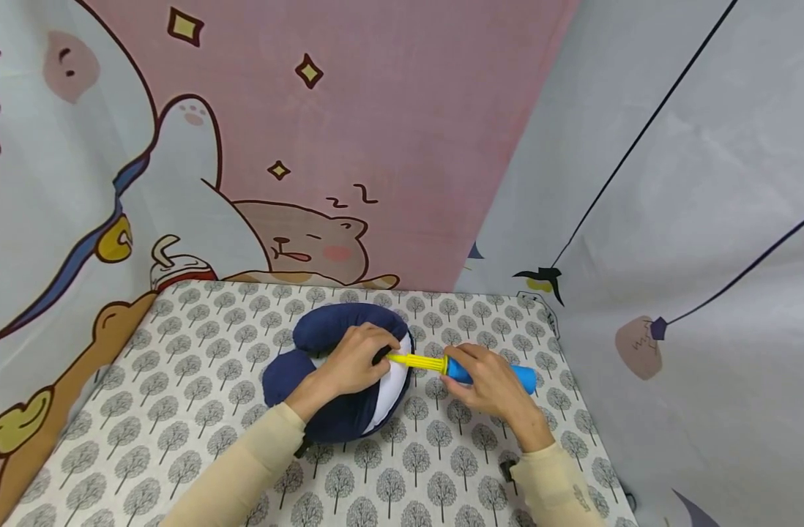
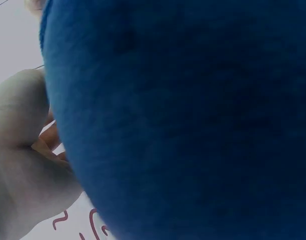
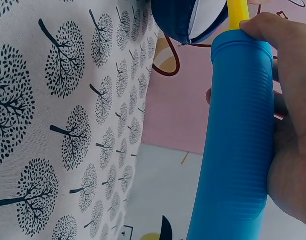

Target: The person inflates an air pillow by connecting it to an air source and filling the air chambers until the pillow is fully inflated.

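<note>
A navy U-shaped neck pillow [image 1: 349,322] with a white section lies on the table in the head view; its blue fabric [image 2: 183,120] fills most of the left wrist view. My left hand [image 1: 359,359] pinches a small black piece at the pillow's white part, where the pump's yellow tip meets it. The exact join is hidden by fingers. With my right hand [image 1: 488,384] I grip a hand air pump, thumb and fingers around its blue barrel [image 3: 238,135]. The yellow shaft [image 1: 425,362] points left toward the pillow.
A cloth printed with grey trees [image 1: 198,395] covers the table. Behind it hangs a pink curtain [image 1: 402,132] with cartoon animals, and a pale curtain [image 1: 705,183] hangs at the right. A small black object [image 1: 507,471] is by the right wrist.
</note>
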Motion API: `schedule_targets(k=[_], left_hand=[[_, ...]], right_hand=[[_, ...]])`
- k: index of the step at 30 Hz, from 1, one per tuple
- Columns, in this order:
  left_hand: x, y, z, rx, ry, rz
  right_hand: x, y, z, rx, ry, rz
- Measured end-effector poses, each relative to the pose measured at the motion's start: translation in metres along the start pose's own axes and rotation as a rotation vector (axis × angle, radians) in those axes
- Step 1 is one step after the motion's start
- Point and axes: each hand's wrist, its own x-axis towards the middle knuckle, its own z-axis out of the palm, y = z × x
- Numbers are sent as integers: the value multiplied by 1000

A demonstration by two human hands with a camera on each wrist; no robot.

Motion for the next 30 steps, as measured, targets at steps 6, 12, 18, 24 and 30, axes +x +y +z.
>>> schedule_targets(k=[6, 12, 18, 24, 30], left_hand=[[-3, -4, -3, -6, 46, -7], [-4, -11, -5, -41, 55, 14], [-6, -18, -4, -68, 14, 41], [-3, -15, -5, -57, 2, 37], [2, -10, -7, -14, -20, 4]], right_hand=[[0, -2, 0, 5, 14, -7], [0, -1, 2, 8, 21, -4], [-2, -2, 1, 8, 20, 4], [-2, -5, -2, -37, 17, -9], [1, -8, -7, -84, 38, -37]])
